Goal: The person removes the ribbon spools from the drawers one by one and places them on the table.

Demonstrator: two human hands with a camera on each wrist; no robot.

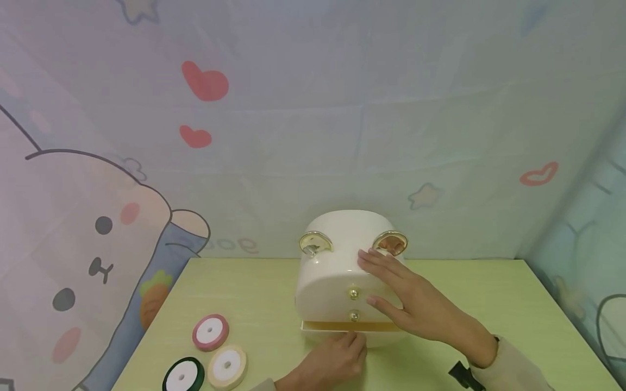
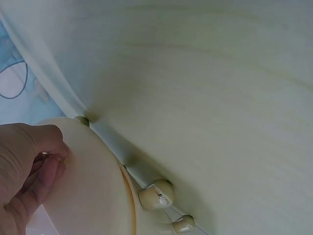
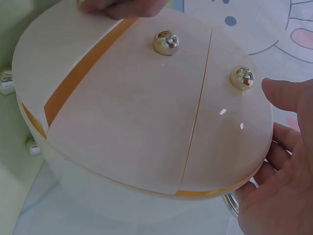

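Note:
A rounded white box with small drawers [image 1: 352, 233] stands on the table, with two gold ear-shaped rings [image 1: 315, 242] on top. Two gold knobs [image 1: 354, 293] mark its upper drawer fronts. The lowest drawer [image 3: 58, 54] sticks out a little, showing an orange-gold strip [image 3: 80, 73] behind its front. My left hand [image 1: 337, 355] pinches at the middle of that drawer's front, where a small gold bit shows between thumb and finger in the left wrist view. My right hand [image 1: 415, 298] rests against the box's upper right side, its fingers extended near the right ring.
Left of the box lie ribbon spools: a pink one [image 1: 210, 332], a cream one [image 1: 227, 367] and a dark green one [image 1: 183, 376]. Behind the green table [image 1: 489, 304] hangs a printed cloth [image 1: 303, 136]. A black strap end [image 1: 464, 374] dangles by my right sleeve.

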